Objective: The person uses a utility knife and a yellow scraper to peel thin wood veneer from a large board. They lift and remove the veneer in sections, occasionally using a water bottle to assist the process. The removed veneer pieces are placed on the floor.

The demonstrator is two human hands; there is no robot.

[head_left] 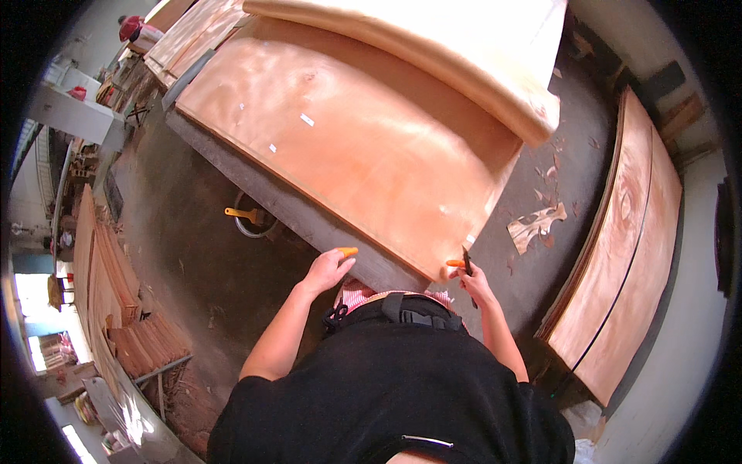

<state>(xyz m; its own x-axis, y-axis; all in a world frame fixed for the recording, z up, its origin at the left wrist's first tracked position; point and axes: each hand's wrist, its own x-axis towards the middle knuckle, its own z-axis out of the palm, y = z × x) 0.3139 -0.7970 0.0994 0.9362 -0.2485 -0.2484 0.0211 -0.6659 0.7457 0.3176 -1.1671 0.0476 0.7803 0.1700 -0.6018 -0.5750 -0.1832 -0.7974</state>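
A wide, thin wood veneer sheet lies before me on a stack, with small white strips stuck to it. At its near right corner my right hand closes round a slim dark tool, which looks like a cutter knife; its exact kind is unclear. An orange cover sticks out at that hand's fingertip. My left hand hovers by the grey board edge, its thumb apart from the pointing finger, which bears an orange cover. Nothing shows in its grasp.
A veneer roll lies folded over the far side. Below the board's left edge, a yellow-handled scraper rests across a round pail. Strapped veneer sheets lie at right, scraps on the floor. A person is far left.
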